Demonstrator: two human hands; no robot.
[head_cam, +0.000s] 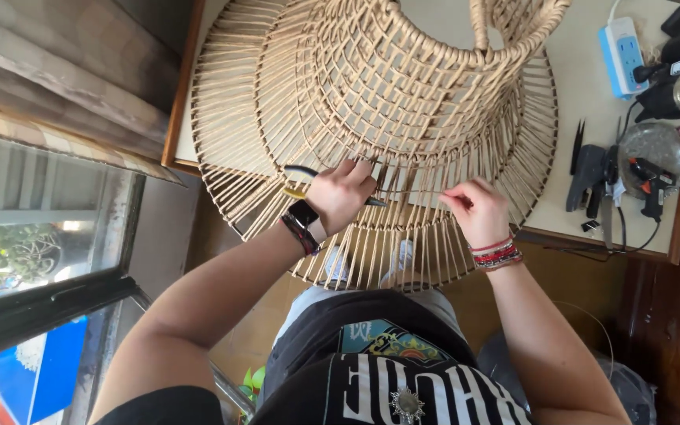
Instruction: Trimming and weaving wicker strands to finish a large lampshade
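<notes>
A large woven rattan lampshade is laid on a pale desk, with its wide flared rim hanging over the near edge of the desk toward the person. The shade is made of light tan strands wrapped over a dark wire frame, and a looped handle of the same material is seen near its top.

The left hand is closed around a pair of pliers with yellow and dark handles; the handles stick out to the left of the fist, and the tip is pointed right, against the spokes of the rim. A dark watch and a bracelet are worn on that wrist. The right hand is pinched shut on a thin strand that runs across the spokes between the two hands. Red and dark beaded bracelets are worn on the right wrist. Both hands are held just at the lower rim, near each other.

On the right part of the desk, a white and blue power strip is placed near the far edge, and a dark glue gun with its cable is lain beside a clear plastic bag. Black tweezers are set just left of these tools. A window is seen at the left.
</notes>
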